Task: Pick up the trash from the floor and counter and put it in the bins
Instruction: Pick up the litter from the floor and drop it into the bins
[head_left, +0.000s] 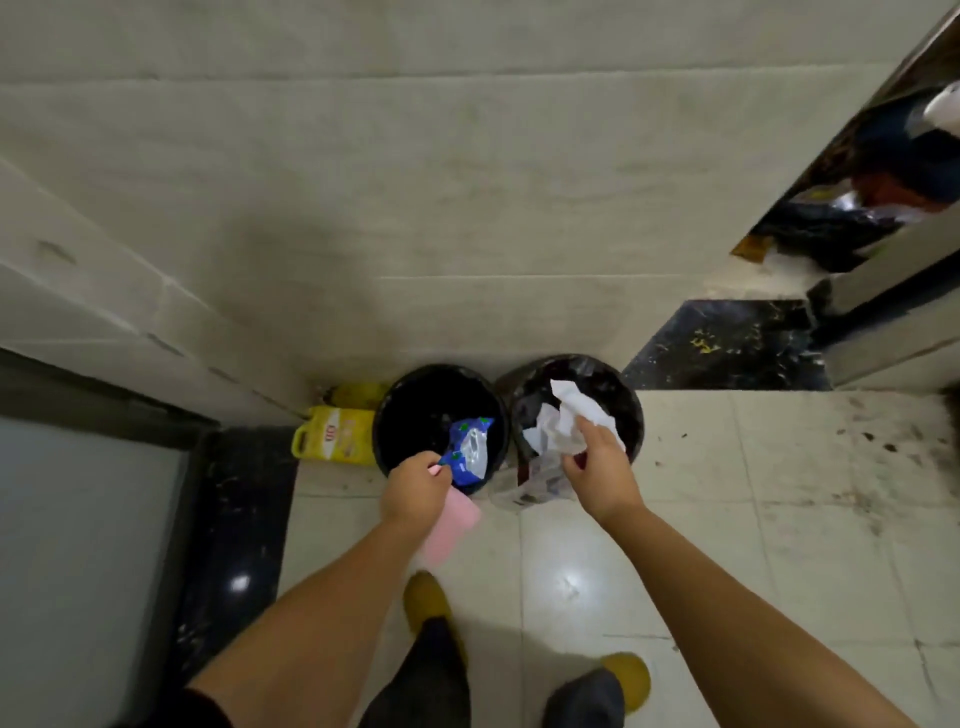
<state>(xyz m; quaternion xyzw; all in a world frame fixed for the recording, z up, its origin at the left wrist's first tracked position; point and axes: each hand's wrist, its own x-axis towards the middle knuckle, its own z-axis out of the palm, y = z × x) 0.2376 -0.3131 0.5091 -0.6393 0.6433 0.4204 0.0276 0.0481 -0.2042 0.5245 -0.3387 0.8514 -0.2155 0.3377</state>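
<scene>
Two round black bins stand side by side against the wall. Over the near rim of the left bin (400, 395), my left hand (415, 488) grips a blue and silver wrapper (470, 449) together with a pink flat piece (452, 527) that sticks out below the palm. Over the right bin (631, 410), which holds dark rubbish, my right hand (602, 467) clutches crumpled white paper (563, 421).
A yellow jug (332, 441) lies on the floor left of the bins, beside a dark stone strip and a grey door at the left. Dirt specks cover the tiles at the right. My feet in yellow slippers (626, 675) stand just behind the bins.
</scene>
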